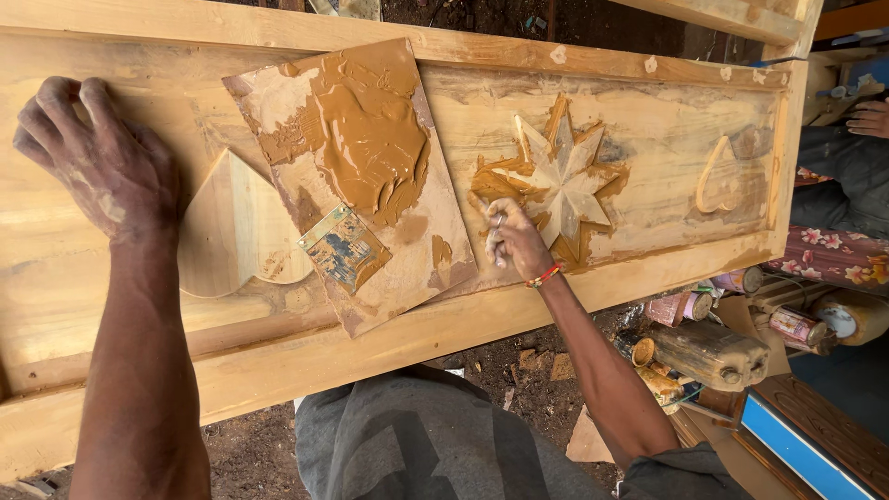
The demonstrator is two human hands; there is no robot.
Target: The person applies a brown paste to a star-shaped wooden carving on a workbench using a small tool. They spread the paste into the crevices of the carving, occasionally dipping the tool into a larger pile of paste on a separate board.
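My left hand (97, 162) rests fingers spread on the pale wooden door panel (648, 139), beside a carved heart shape (231, 227). My right hand (514, 239) is closed around a small tool, hard to make out, and presses it against the lower edge of a carved star (560, 176) smeared with brown putty. A flat board (370, 185) loaded with brown putty lies on the panel between my hands. A metal scraper blade (343, 248) lies on that board.
A second, smaller carved heart (718, 185) sits at the panel's right end. Tins, a dirty plastic jug (708, 352) and clutter lie on the ground at lower right. Another person's hand (870, 116) shows at the right edge.
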